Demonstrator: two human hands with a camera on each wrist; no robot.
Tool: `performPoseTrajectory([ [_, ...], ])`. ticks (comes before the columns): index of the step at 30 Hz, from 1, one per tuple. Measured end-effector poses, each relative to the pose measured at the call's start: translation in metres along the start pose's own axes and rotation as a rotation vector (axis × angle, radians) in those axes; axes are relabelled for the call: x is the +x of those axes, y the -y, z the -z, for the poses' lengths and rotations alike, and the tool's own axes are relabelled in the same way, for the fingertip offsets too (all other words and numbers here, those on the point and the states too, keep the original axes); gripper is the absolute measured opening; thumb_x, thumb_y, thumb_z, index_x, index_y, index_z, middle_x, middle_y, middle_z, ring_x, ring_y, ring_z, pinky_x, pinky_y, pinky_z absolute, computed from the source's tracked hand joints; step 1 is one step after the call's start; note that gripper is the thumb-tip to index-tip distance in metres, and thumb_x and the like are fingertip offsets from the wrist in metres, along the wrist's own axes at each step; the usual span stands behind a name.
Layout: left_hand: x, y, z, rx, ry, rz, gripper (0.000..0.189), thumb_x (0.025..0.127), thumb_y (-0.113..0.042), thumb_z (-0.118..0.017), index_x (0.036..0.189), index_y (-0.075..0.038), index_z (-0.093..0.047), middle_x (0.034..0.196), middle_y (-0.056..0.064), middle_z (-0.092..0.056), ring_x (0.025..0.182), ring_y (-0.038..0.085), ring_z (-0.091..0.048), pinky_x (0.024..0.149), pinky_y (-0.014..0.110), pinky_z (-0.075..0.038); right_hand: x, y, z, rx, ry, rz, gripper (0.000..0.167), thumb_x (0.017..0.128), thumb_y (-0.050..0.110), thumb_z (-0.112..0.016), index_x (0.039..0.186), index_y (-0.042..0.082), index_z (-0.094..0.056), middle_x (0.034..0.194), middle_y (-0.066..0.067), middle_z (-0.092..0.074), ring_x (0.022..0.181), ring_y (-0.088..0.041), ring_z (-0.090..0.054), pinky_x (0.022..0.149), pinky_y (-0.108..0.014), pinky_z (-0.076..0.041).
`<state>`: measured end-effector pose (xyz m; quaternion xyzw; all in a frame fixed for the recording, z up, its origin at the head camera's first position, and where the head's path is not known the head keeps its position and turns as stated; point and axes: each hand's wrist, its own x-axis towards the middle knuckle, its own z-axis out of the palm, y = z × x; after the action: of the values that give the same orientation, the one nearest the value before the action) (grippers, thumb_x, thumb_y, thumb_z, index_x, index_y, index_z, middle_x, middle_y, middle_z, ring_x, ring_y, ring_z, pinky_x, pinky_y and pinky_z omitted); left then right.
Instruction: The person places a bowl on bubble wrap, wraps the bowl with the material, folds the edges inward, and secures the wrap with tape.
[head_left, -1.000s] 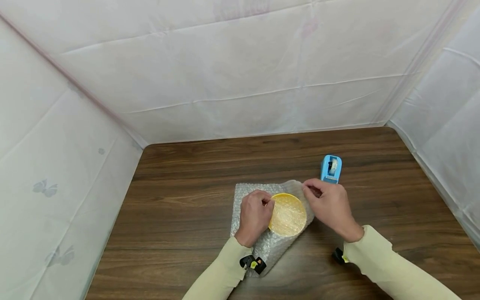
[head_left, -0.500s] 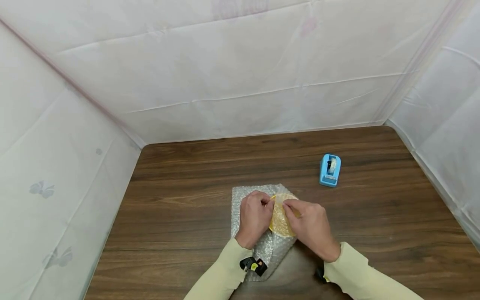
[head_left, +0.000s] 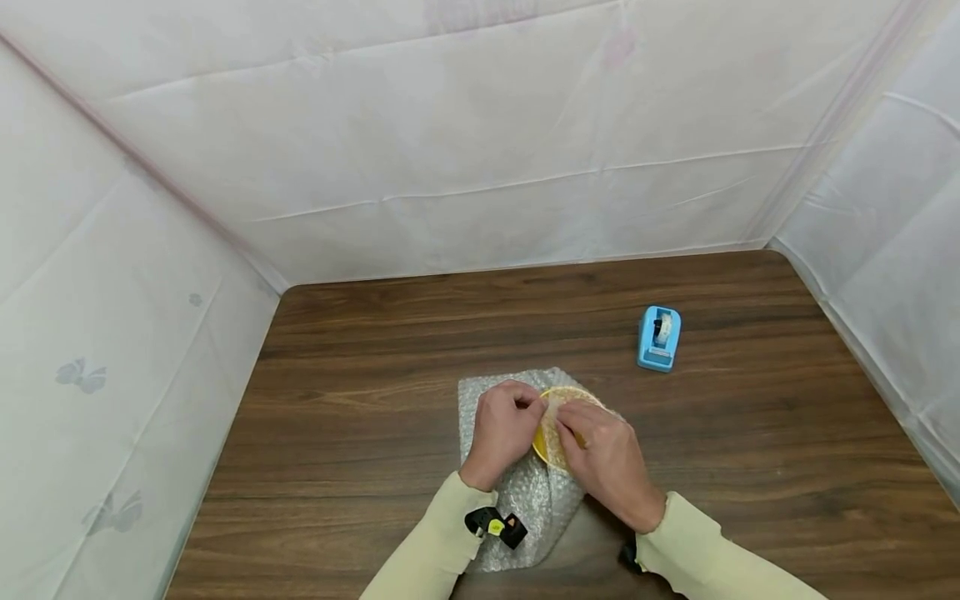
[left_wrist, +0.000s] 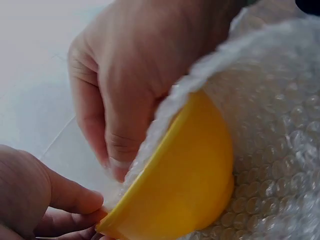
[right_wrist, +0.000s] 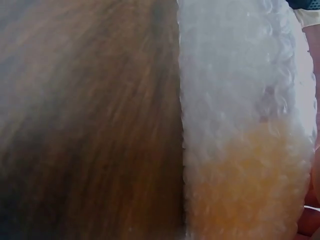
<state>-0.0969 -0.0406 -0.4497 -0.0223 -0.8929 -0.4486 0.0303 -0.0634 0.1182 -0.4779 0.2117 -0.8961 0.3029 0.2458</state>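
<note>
A yellow bowl (head_left: 541, 442) sits on a sheet of bubble wrap (head_left: 542, 510) on the table. Part of the wrap is drawn over its opening. My left hand (head_left: 504, 427) pinches at the bowl's left rim. In the left wrist view, its fingertips touch the rim of the yellow bowl (left_wrist: 187, 172), low on the left. My right hand (head_left: 604, 457) is over the bowl, its thumb and fingers pinching the edge of the folded wrap. The right wrist view shows the bowl's yellow through the bubble wrap (right_wrist: 240, 90); most of the right hand is out of that view.
A blue tape dispenser (head_left: 659, 338) stands on the dark wooden table (head_left: 360, 392), behind and to the right of the bowl. White sheeting (head_left: 450, 225) hangs along the back and both sides of the table.
My right hand has moved left from beyond the bowl's right side, folding the bubble wrap across its opening. The left hand has stayed at the left rim.
</note>
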Motion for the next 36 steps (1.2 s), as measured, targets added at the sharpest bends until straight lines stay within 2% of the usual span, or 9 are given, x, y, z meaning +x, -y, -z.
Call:
performPoseTrajectory([
  [5, -0.0015, 0.0005, 0.0035, -0.001, 0.036, -0.011, 0.020, 0.089, -0.008, -0.072, 0.070, -0.010, -0.080, 0.092, 0.004, -0.078, 0.089, 0.019, -0.073, 0.077, 0.028, -0.058, -0.0017, 0.0010, -0.0017, -0.010, 0.020, 0.008, 0.016, 0.085, 0.008, -0.083, 0.101, 0.004, -0.082, 0.106, -0.012, -0.081, 0.104, -0.028, -0.078, 0.090, -0.044, -0.063],
  [11, -0.0037, 0.0014, 0.0055, -0.051, 0.089, 0.005, 0.022, 0.094, -0.019, -0.074, 0.077, -0.008, -0.082, 0.098, 0.004, -0.077, 0.096, 0.020, -0.072, 0.081, 0.029, -0.058, -0.0032, 0.0016, -0.0047, -0.024, 0.006, 0.033, 0.018, 0.084, 0.005, -0.083, 0.102, 0.002, -0.082, 0.108, -0.013, -0.081, 0.104, -0.029, -0.078, 0.090, -0.044, -0.063],
  [18, -0.0045, 0.0022, 0.0056, -0.050, 0.115, 0.007, 0.021, 0.092, -0.021, -0.076, 0.079, -0.006, -0.082, 0.102, 0.006, -0.075, 0.096, 0.020, -0.070, 0.077, 0.025, -0.055, -0.0037, 0.0016, -0.0057, -0.040, -0.011, 0.066, 0.020, 0.083, 0.005, -0.083, 0.102, 0.002, -0.081, 0.107, -0.013, -0.081, 0.104, -0.030, -0.078, 0.090, -0.045, -0.063],
  [25, -0.0042, 0.0024, 0.0052, -0.062, 0.133, 0.018, 0.030, 0.091, -0.033, -0.079, 0.076, -0.007, -0.081, 0.102, 0.006, -0.074, 0.093, 0.019, -0.067, 0.075, 0.025, -0.051, -0.0060, 0.0014, -0.0064, -0.023, -0.038, 0.087, 0.023, 0.081, 0.004, -0.083, 0.105, 0.001, -0.081, 0.109, -0.012, -0.081, 0.106, -0.030, -0.077, 0.091, -0.045, -0.062],
  [32, -0.0020, 0.0007, 0.0067, -0.094, 0.184, 0.100, 0.021, 0.090, -0.022, -0.078, 0.077, -0.005, -0.081, 0.108, 0.006, -0.074, 0.105, 0.022, -0.067, 0.090, 0.037, -0.055, -0.0078, 0.0026, -0.0084, -0.023, -0.047, 0.075, 0.019, 0.081, 0.005, -0.084, 0.099, 0.001, -0.082, 0.106, -0.012, -0.081, 0.106, -0.030, -0.077, 0.092, -0.046, -0.062],
  [36, -0.0019, -0.0005, 0.0060, -0.069, 0.186, 0.089, 0.020, 0.090, -0.020, -0.076, 0.078, -0.005, -0.082, 0.108, 0.006, -0.074, 0.106, 0.023, -0.067, 0.091, 0.038, -0.055, -0.0085, 0.0027, -0.0088, -0.019, -0.042, 0.068, 0.019, 0.082, 0.005, -0.084, 0.099, 0.000, -0.082, 0.107, -0.013, -0.081, 0.107, -0.031, -0.077, 0.092, -0.046, -0.062],
])
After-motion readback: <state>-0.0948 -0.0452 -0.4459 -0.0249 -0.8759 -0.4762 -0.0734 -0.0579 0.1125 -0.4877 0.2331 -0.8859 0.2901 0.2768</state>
